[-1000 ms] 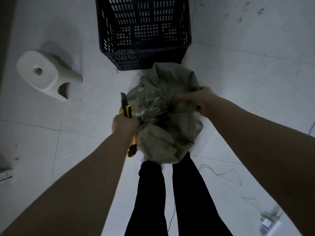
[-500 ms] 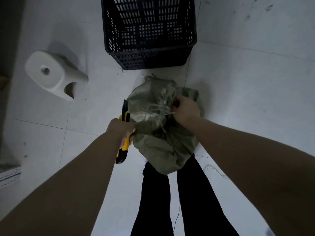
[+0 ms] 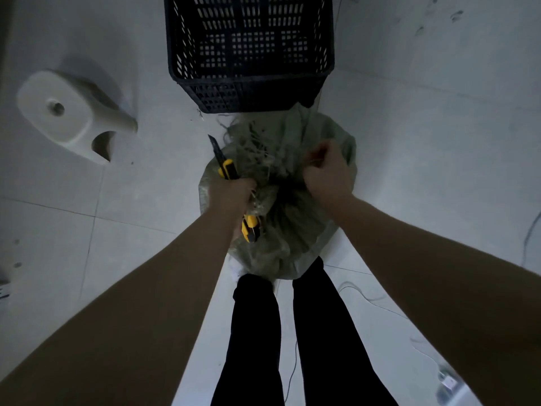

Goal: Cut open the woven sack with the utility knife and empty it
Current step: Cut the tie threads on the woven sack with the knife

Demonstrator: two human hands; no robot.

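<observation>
A grey-green woven sack [image 3: 292, 230] stands on the floor in front of my legs, its top bunched and frayed with loose threads. My left hand [image 3: 231, 194] grips the yellow-and-black utility knife [image 3: 225, 167], blade out and pointing up-left, and it also pinches the sack's gathered fabric. My right hand [image 3: 328, 171] is closed on the sack's top edge at the right. What is inside the sack is hidden.
A black slotted plastic crate [image 3: 248, 51] stands just beyond the sack. A white plastic stool [image 3: 67, 112] lies on its side at the left. Thin cables [image 3: 377, 300] run over the tiled floor at the right, near a small device [image 3: 448, 382].
My hands have drawn the sack's top together and moved it closer to the crate. The knife has tilted so its blade points further up-left.
</observation>
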